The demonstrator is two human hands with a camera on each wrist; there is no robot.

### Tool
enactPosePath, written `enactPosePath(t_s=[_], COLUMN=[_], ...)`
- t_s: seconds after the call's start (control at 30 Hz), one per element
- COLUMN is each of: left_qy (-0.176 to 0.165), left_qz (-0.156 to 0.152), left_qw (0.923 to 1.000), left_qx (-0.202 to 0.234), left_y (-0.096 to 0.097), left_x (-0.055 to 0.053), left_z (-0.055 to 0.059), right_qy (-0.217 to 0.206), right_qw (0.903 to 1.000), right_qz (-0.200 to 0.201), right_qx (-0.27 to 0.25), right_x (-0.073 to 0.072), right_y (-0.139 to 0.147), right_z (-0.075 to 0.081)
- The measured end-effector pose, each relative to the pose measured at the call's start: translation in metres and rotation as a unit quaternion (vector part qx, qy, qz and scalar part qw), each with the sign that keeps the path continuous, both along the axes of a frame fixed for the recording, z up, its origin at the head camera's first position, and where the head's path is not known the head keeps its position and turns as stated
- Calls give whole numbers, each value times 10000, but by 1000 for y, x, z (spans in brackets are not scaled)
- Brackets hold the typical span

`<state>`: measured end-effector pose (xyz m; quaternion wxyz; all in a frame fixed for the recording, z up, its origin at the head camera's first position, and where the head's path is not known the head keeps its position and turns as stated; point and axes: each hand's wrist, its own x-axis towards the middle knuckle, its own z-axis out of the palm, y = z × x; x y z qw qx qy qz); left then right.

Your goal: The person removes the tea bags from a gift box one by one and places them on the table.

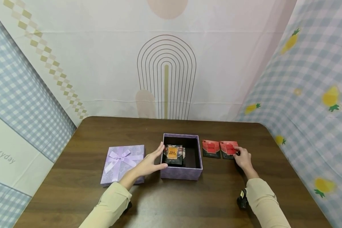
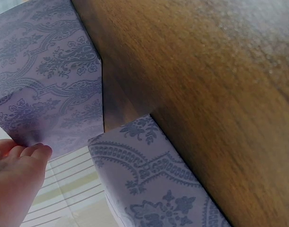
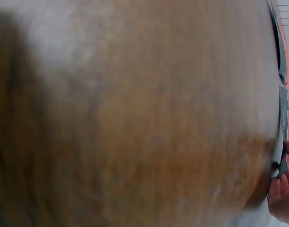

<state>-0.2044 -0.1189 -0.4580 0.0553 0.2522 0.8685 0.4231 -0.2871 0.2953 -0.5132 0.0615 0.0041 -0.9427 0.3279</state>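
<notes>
My right hand (image 1: 243, 158) pinches the right edge of a red and black sachet (image 1: 229, 149). In the right wrist view the thumb lies over the sachet's edge (image 3: 284, 127) and the fingers (image 3: 278, 189) are under it. A second red and black sachet (image 1: 211, 148) lies just to its left. My left hand (image 1: 149, 163) spreads along the left side of an uncovered purple box (image 1: 180, 173), thumb by its front corner, fingertips (image 2: 42, 150) at its patterned wall. Inside the box, on the left, is a dark sachet with an orange label (image 1: 172, 153), overlapping another.
Left of the box lies its purple lid (image 1: 112, 172) with a ribbon bow (image 1: 122, 160), partly behind my left forearm. Everything rests on a brown wooden table (image 1: 185, 202). A printed cloth (image 1: 111, 63) hangs behind it, with checked cloths at both sides.
</notes>
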Motion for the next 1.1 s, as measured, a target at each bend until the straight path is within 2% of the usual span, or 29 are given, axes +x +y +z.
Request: enactPosePath(t_s=[0.3, 0.63, 0.9, 1.1], left_qy=[42, -21, -8, 8], left_qz=[44, 27, 29, 20], left_qw=[10000, 10000, 10000, 10000], left_qx=[-29, -2, -13, 1], left_y=[0, 1, 0, 0], left_x=[0, 1, 0, 0], left_z=[1, 1, 0, 0], right_qy=[-106, -10, 323, 430], right_qw=[9999, 9999, 9990, 9973], right_qz=[-54, 134, 91, 115], right_qx=[13, 45, -292, -580], right_x=[1, 4, 3, 7], right_y=[-2, 2, -1, -15], right_z=[-2, -6, 2, 19])
